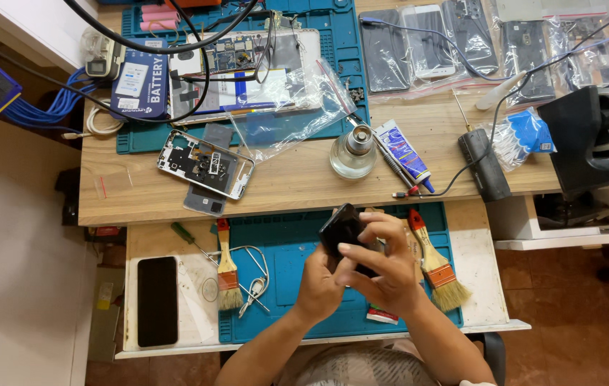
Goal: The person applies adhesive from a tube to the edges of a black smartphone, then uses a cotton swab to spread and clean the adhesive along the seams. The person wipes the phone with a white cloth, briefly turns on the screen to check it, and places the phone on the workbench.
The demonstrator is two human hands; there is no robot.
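Both hands, left hand and right hand, grip pinching a black slab-shaped phone above the blue rubber mat.

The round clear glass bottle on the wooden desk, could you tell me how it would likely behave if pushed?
The round clear glass bottle looks squat and wide-based, so it would probably slide rather than tip. Being glass, it is likely heavy for its size and breakable. It stands near the wooden desk edge, so a hard push seems risky.
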